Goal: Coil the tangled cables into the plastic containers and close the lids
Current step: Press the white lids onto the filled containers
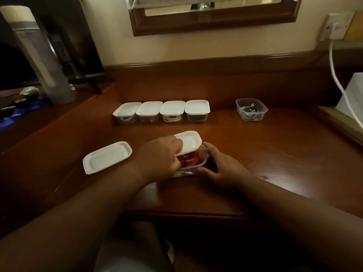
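Note:
A clear plastic container (202, 162) sits near the desk's front edge with a coiled red cable (189, 159) inside. My left hand (160, 159) pinches a white lid (188, 142) by its near edge and holds it tilted over the container's far half. My right hand (220, 166) cups the container's right side, thumb at its front corner. A second white lid (107, 157) lies loose on the desk to the left. At the back stands a row of several lidded containers (162, 111) with cables inside. An open container (251, 109) holding a white and black cable stands at the back right.
A tall grey cylinder (39, 55) and dark items stand at the back left. A white cord (337, 79) hangs from a wall socket (336, 26) down past a white box (351, 95) at the right. The wooden desk (275, 154) has a raised back edge.

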Demonstrator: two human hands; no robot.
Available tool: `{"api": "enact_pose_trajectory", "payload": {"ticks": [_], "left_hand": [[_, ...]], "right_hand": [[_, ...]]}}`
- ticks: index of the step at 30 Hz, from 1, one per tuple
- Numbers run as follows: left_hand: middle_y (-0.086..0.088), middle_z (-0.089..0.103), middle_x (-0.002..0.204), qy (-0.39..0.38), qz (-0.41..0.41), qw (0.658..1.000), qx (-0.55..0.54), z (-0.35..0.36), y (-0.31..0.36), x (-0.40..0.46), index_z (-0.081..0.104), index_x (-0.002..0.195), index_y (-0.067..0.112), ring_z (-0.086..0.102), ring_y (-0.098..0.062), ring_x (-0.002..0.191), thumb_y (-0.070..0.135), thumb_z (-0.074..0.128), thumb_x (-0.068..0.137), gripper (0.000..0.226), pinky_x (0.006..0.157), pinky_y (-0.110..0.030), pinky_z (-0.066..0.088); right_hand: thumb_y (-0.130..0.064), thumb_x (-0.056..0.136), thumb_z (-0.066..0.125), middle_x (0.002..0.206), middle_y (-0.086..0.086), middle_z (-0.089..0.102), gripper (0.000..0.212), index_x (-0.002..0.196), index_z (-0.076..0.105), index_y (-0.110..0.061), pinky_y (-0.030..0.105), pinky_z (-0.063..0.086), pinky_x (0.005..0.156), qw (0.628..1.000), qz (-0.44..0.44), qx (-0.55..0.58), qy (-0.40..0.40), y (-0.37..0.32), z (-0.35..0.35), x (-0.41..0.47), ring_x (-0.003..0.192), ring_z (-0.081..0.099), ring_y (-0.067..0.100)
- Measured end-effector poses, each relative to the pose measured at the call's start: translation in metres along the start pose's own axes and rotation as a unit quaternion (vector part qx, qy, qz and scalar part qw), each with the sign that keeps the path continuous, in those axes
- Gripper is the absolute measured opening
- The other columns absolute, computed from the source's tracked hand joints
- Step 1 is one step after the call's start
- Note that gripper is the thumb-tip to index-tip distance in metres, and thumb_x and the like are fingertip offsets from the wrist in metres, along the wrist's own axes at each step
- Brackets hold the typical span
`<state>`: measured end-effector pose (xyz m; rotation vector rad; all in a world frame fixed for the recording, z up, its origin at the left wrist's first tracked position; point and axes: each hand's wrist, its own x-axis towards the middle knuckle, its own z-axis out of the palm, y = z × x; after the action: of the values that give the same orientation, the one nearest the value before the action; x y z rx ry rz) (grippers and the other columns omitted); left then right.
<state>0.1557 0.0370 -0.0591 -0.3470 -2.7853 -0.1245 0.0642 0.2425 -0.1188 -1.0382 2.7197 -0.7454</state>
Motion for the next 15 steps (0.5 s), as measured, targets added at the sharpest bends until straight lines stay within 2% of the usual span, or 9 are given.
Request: {"api": "enact_pose_trajectory", "payload": {"ticks": [3, 5, 8, 11, 13, 15], "left_hand": [[0.003, 0.058, 0.098, -0.034, -0.005, 0.999, 0.016, 0.006, 0.010, 0.004, 0.058, 0.099, 0.020, 0.056, -0.016, 0.088, 0.027, 0.060, 0.087, 0.014, 0.071, -0.030, 0.052], [0.007, 0.063, 0.101, -0.044, 0.001, 0.999, 0.019, 0.009, 0.008, 0.004, 0.063, 0.103, 0.024, 0.057, -0.013, 0.090, 0.035, 0.060, 0.086, 0.021, 0.074, -0.030, 0.053], [0.016, 0.055, 0.101, -0.042, 0.004, 0.999, -0.004, 0.010, -0.002, 0.007, 0.068, 0.097, 0.031, 0.049, -0.007, 0.099, 0.054, 0.056, 0.079, 0.032, 0.077, -0.026, 0.041], [0.012, 0.048, 0.129, -0.059, -0.055, 0.995, -0.056, 0.011, -0.011, 0.014, 0.063, 0.100, 0.036, 0.039, -0.011, 0.124, 0.068, 0.056, 0.076, 0.041, 0.100, -0.037, 0.032], [0.008, 0.041, 0.147, -0.077, -0.090, 0.989, -0.090, 0.014, -0.014, 0.017, 0.061, 0.101, 0.036, 0.034, -0.015, 0.138, 0.067, 0.063, 0.080, 0.038, 0.109, -0.044, 0.024], [0.008, 0.038, 0.154, -0.089, -0.107, 0.985, -0.105, 0.016, -0.016, 0.019, 0.062, 0.101, 0.037, 0.031, -0.016, 0.143, 0.061, 0.066, 0.083, 0.031, 0.114, -0.047, 0.019]], "right_hand": [[-0.059, 0.088, 0.061, 0.155, -0.001, 0.040, 0.094, 0.156, 0.003, -0.033, 0.046, 0.044, 0.108, 1.000, 0.002, 0.010, 0.002, 0.001, 0.001, 0.000, 0.135, 0.048, 0.023], [-0.059, 0.087, 0.062, 0.156, -0.001, 0.038, 0.096, 0.156, 0.001, -0.032, 0.044, 0.044, 0.108, 1.000, 0.003, 0.014, 0.004, 0.001, 0.000, 0.000, 0.136, 0.047, 0.023], [-0.061, 0.086, 0.063, 0.155, -0.003, 0.040, 0.097, 0.156, 0.002, -0.033, 0.043, 0.046, 0.106, 1.000, -0.006, 0.020, 0.011, 0.004, 0.000, 0.001, 0.134, 0.048, 0.021], [-0.064, 0.083, 0.063, 0.153, -0.004, 0.043, 0.096, 0.155, 0.005, -0.036, 0.043, 0.049, 0.103, 0.999, -0.018, 0.029, 0.010, 0.007, 0.002, 0.004, 0.132, 0.051, 0.020], [-0.066, 0.083, 0.062, 0.153, -0.005, 0.043, 0.095, 0.154, 0.007, -0.037, 0.043, 0.050, 0.101, 0.999, -0.023, 0.028, 0.013, 0.008, 0.003, 0.005, 0.130, 0.051, 0.019], [-0.066, 0.083, 0.062, 0.153, -0.006, 0.043, 0.093, 0.154, 0.009, -0.036, 0.040, 0.050, 0.100, 0.999, -0.028, 0.027, 0.017, 0.010, 0.004, 0.005, 0.129, 0.052, 0.018]]}}
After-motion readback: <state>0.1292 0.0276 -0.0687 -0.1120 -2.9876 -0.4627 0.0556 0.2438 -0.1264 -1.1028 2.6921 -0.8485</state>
